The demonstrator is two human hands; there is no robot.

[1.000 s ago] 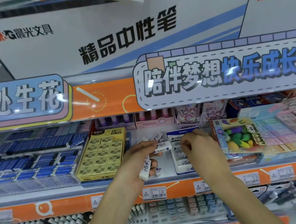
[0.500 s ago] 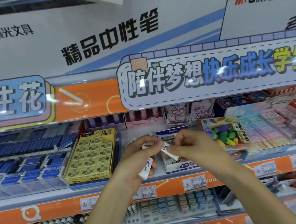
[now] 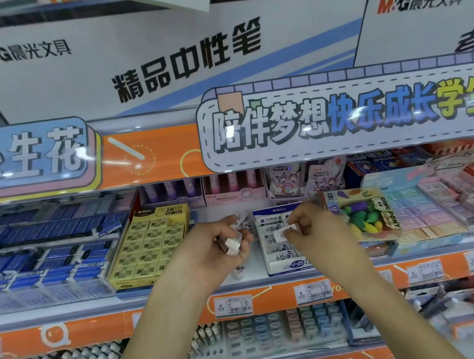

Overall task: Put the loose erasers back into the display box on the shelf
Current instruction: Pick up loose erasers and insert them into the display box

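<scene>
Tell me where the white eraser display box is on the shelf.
In the head view, the white eraser display box sits center-right on the shelf, between the yellow 2B eraser box and the colorful Ding Pony pack, just below the right hand.

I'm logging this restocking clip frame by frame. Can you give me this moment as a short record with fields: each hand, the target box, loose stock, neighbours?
left hand: holds a small bunch of white erasers, beside the box
right hand: pinches one white eraser over the box
display box: white and blue, partly filled with sleeved erasers
loose stock: at least one eraser on the shelf, left of the box
left neighbour: yellow 2B eraser box
right neighbour: pack of colourful shaped erasers
</scene>
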